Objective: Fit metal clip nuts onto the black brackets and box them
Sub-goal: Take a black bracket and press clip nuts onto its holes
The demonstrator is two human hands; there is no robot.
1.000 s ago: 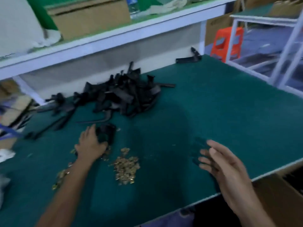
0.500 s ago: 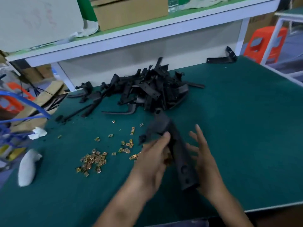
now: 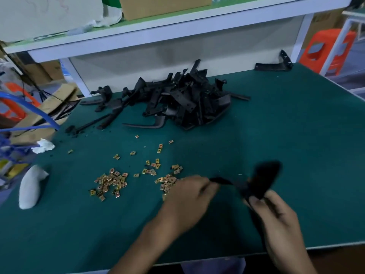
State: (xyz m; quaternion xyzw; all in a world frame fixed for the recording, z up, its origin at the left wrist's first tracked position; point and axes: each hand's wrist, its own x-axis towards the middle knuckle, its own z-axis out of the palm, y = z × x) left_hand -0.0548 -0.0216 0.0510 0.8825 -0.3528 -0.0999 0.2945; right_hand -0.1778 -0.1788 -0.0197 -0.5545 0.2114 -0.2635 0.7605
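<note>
One black bracket (image 3: pixel 260 180), blurred: right hand (image 3: pixel 276 216) gripped lower end, left hand (image 3: pixel 189 198) pinched thin tip; clip nuts (image 3: pixel 110 182) lay scattered nearby on green table (image 3: pixel 296 135).

Dark green over the table mat (image 3: pixel 276 135). Matte black through the bracket pile (image 3: pixel 183 99) at twelve o'clock and the blurred held bracket (image 3: pixel 260 180) at four. Brassy gold, dark-centred, on the clip nuts (image 3: pixel 110 180) at eight o'clock. Orange on the stool (image 3: pixel 324 50) at two o'clock; blue on the tubing (image 3: pixel 45 117) at nine.

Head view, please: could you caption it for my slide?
Right hand grips a black bracket, left hand at its tip, near scattered clip nuts and a bracket pile.
</note>
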